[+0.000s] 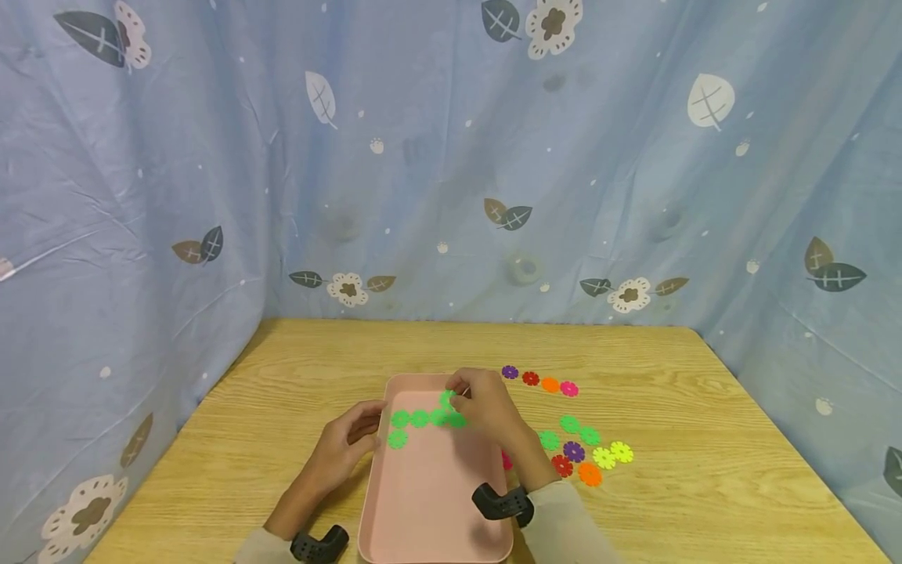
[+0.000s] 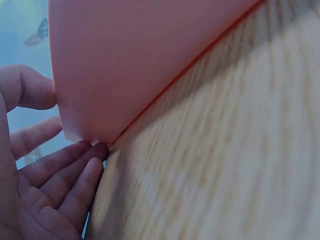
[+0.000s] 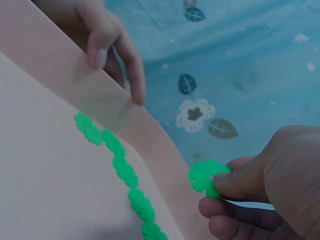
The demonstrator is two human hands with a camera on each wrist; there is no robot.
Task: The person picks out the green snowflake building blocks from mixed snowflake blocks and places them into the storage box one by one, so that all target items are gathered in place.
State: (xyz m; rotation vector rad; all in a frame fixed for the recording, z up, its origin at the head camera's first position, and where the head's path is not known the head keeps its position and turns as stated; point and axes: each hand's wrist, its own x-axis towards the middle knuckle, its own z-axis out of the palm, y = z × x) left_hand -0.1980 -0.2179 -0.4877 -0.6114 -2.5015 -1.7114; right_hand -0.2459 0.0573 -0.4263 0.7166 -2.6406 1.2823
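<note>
Between thumb and fingers my right hand (image 1: 489,407) pinches a green flower-shaped disc (image 3: 202,176), over the far right part of a pink tray (image 1: 437,509). Inside the tray, several green discs (image 1: 420,418) lie in a row across its far end, and another green disc (image 1: 398,439) sits just below the row's left end. My left hand (image 1: 341,450) is at the tray's left side. In the left wrist view its fingertips (image 2: 100,150) touch the outside near the bottom, and another finger rests at the rim, none wrapped around it.
Right of the tray lie loose green discs (image 1: 570,424), a purple disc (image 1: 574,452), a red disc (image 1: 561,466), an orange disc (image 1: 590,474) and yellow discs (image 1: 622,452). A pink disc (image 1: 507,460) is partly hidden. Farther back, a mixed-color row ends with another pink disc (image 1: 569,388). Behind the wooden table (image 1: 705,470) hangs a blue curtain (image 1: 437,172).
</note>
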